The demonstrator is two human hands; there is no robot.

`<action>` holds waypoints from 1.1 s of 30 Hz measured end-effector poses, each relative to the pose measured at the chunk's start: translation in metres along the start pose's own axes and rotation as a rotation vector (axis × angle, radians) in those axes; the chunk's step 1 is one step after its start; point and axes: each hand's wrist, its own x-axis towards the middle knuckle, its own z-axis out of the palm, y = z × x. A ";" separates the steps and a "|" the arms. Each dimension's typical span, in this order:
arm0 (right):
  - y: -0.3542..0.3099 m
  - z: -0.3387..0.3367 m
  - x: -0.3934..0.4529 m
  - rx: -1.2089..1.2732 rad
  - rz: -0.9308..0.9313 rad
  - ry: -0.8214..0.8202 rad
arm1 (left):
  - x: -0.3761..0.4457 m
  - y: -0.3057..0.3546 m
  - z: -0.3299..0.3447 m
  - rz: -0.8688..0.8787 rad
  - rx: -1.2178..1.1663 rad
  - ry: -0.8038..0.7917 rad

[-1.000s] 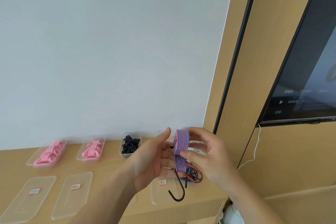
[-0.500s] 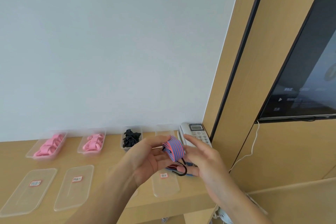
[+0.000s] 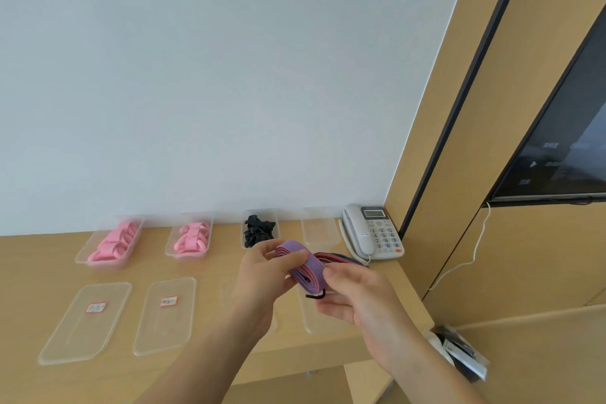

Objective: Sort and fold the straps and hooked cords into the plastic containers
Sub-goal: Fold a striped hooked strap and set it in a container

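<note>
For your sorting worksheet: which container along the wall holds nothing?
The rightmost container, beside the telephone; the others hold pink or black straps.

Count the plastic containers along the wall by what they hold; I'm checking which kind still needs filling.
Holding pink straps: 2
Holding black straps: 1
Empty container: 1
Total: 4
</note>
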 end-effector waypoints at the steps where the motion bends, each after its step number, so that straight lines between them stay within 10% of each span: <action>1: 0.002 0.002 0.002 -0.023 0.007 0.003 | 0.001 -0.003 -0.001 0.014 0.023 0.003; 16: 0.025 -0.043 0.157 -0.051 0.291 -0.250 | 0.118 -0.026 0.024 -0.023 0.286 -0.090; 22: 0.027 -0.070 0.258 -0.099 0.351 -0.071 | 0.210 -0.041 0.050 -0.096 0.378 -0.027; 33: 0.051 -0.055 0.399 -1.396 -0.126 -0.040 | 0.311 -0.082 0.071 -0.146 1.092 0.047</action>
